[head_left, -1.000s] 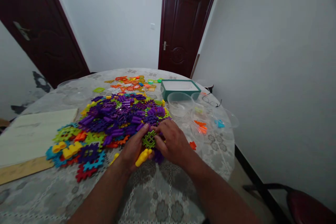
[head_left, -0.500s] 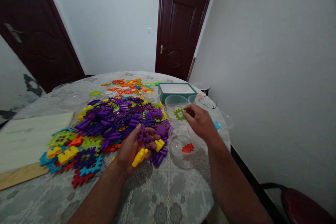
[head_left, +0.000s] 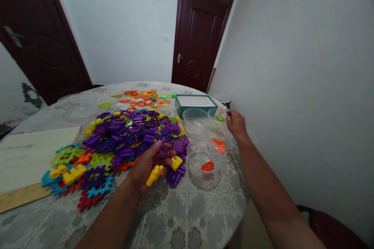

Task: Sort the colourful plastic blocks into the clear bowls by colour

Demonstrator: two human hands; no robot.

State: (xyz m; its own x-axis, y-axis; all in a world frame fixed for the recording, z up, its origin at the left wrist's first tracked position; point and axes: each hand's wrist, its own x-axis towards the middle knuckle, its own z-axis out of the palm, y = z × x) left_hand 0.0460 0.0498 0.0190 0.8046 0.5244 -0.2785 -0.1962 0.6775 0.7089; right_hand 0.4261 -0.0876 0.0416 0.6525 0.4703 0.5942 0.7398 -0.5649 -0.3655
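A lime-green lattice piece (head_left: pixel 220 118) with toothed edges sits in the mouth of a clear plastic tub (head_left: pixel 208 118) at the right of the desk (head_left: pixel 157 218), just at the fingertips of the right hand (head_left: pixel 228 114). Thumb and fingers are drawn together there, but whether they grip the piece or have let it go, I cannot tell. It looks like thin moulded plastic: probably light, fairly stiff, a little smooth and hard to break. A pinch on the toothed rim, or through one of its openings, should suit it.

The left hand (head_left: pixel 149 163) lies palm up, half curled, thumb and fingers holding a purple toothed piece (head_left: pixel 163 150); a yellow figure (head_left: pixel 154 175) rests lower in the same grasp. Both seem small, rigid and light; the figure, being rounded, would likely roll more readily and is best taken around its body.

Just beyond those fingers lie a yellow connector (head_left: pixel 176 162) and purple tubular pieces (head_left: pixel 175 177). A broad purple pile (head_left: pixel 128 132) spreads behind. Nearer the right side, another clear tub (head_left: pixel 191 173) shows a red-orange piece (head_left: pixel 208 166). Farther back stands a green-sided box (head_left: pixel 180 110) with a white interior.
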